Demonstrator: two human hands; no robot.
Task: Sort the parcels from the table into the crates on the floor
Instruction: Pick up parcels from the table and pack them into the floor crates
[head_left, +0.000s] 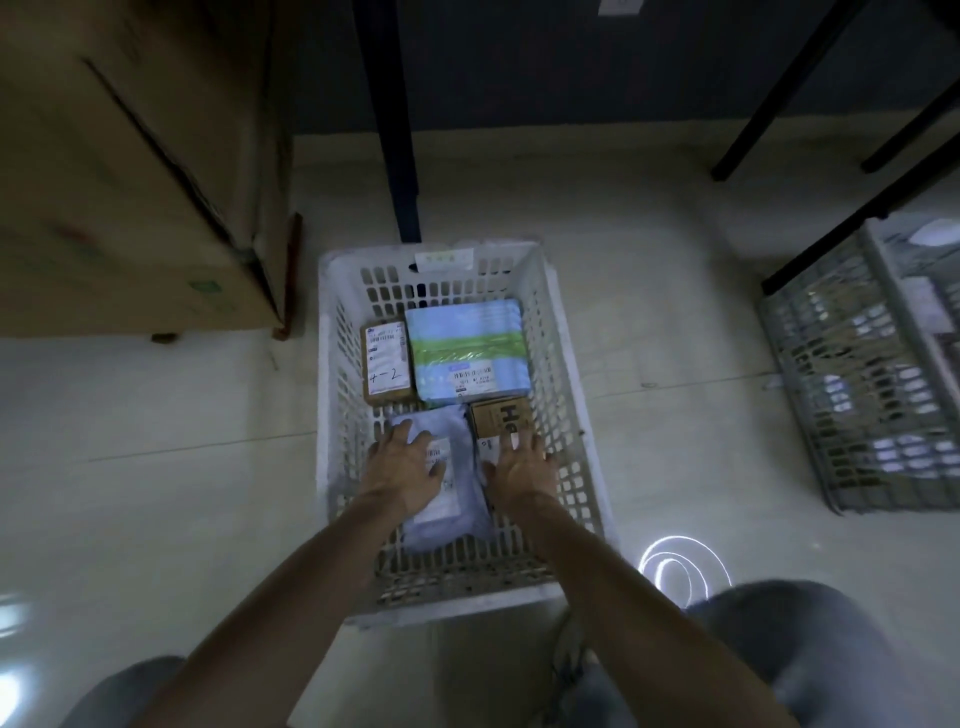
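A white lattice crate (332, 395) stands on the floor below me with several parcels inside. At its back lie a small brown box with a white label (385, 364) and a blue parcel with a green band (467, 353). A grey poly mailer (452, 499) lies at the front left, and my left hand (408, 460) rests flat on it with fingers spread. My right hand (519, 465) lies with straight fingers on a brown box printed "He" (498, 415) at the front right.
A large cardboard box (135, 171) stands at the left. Black table legs (400, 130) rise behind the crate. A grey lattice crate (852, 395) holding parcels sits on the floor at the right. My knees show at the bottom corners.
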